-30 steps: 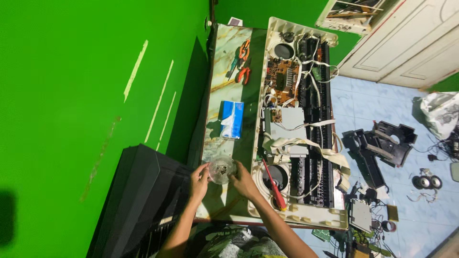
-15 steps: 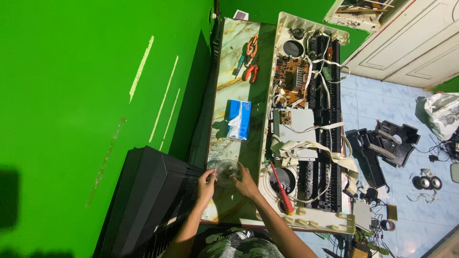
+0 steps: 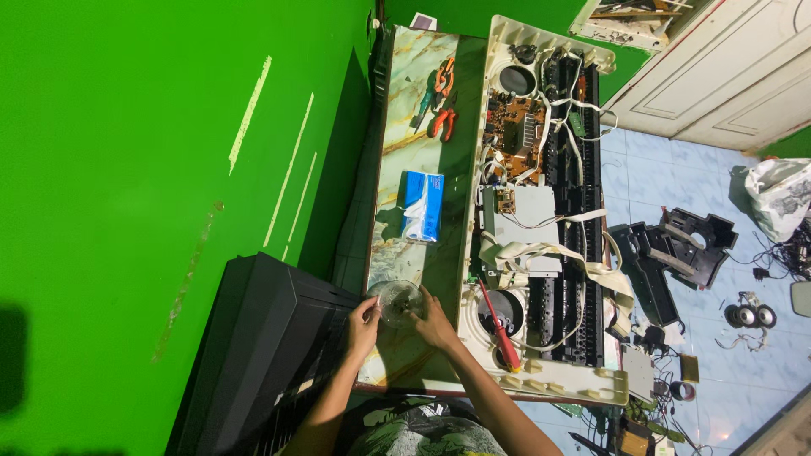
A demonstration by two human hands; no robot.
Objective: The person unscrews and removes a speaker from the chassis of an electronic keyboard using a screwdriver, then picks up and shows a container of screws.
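A small clear plastic container [image 3: 398, 301] sits on the marble-patterned tabletop [image 3: 414, 135], near its front end. My left hand [image 3: 363, 325] touches the container's left side with its fingertips. My right hand [image 3: 432, 321] holds the right side, fingers curled against the rim. Small dark bits lie inside the container. Just right of my right hand lies an opened cream electronic keyboard case [image 3: 541, 211] with a brown circuit board [image 3: 513, 127], ribbon cables and round speakers. A red-handled screwdriver [image 3: 500, 328] rests on the case near my right wrist.
A blue tissue pack [image 3: 421, 205] lies mid-table. Orange-handled pliers and a green screwdriver [image 3: 439, 100] lie at the far end. A black case [image 3: 253, 355] stands left of the table by the green wall. Black plastic parts [image 3: 676, 253] and small speakers [image 3: 748, 315] lie scattered over the blue tiled floor.
The view has shifted a little. Both hands stay on the clear container, fingers shifting slightly around its rim.
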